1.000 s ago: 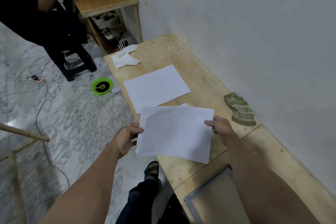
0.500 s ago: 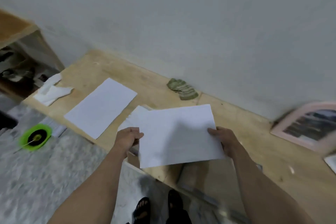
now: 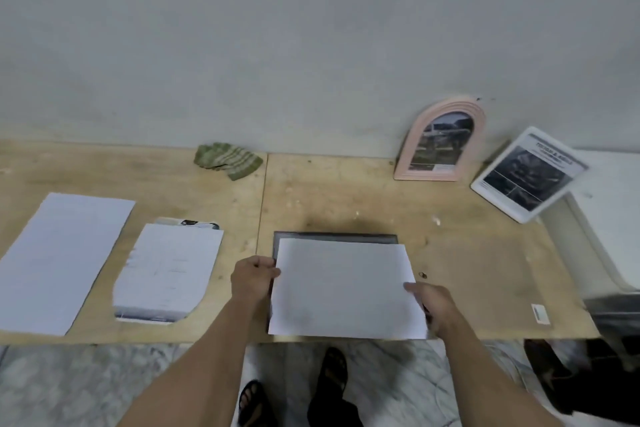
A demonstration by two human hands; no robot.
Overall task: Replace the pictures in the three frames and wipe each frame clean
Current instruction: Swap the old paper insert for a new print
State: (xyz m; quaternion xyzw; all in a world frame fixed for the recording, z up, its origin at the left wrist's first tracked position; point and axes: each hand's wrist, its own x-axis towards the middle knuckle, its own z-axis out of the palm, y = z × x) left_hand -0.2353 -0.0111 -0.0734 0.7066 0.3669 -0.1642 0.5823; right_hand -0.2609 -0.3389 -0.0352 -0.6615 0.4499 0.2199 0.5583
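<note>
Two hands hold one white sheet of paper [image 3: 346, 288] low in the middle of the picture. The left hand [image 3: 251, 279] pinches the sheet's left edge, so its grip is closed on the paper. The right hand [image 3: 431, 303] holds the right edge with its thumb on top, and its other fingers are hidden under the sheet. The paper sits right over a dark frame [image 3: 334, 237] that lies flat on the wooden counter [image 3: 467, 253]. Only the frame's top and left edges peek out, and it is hard to tell if the paper is touching it. To the left lie a cut sheet [image 3: 169, 270] with a rounded bottom corner and, at the far left, a big white sheet [image 3: 59, 260]. A green striped cloth [image 3: 228, 161] is bunched up near the wall [image 3: 311, 28] in the upper middle. At the upper right, a pink arched frame [image 3: 441, 142] leans on the wall with a picture inside. Just right of it, a white frame [image 3: 528, 173] with a dark picture stands tilted. A small white tag [image 3: 540, 313] lies at the lower right of the counter.
</note>
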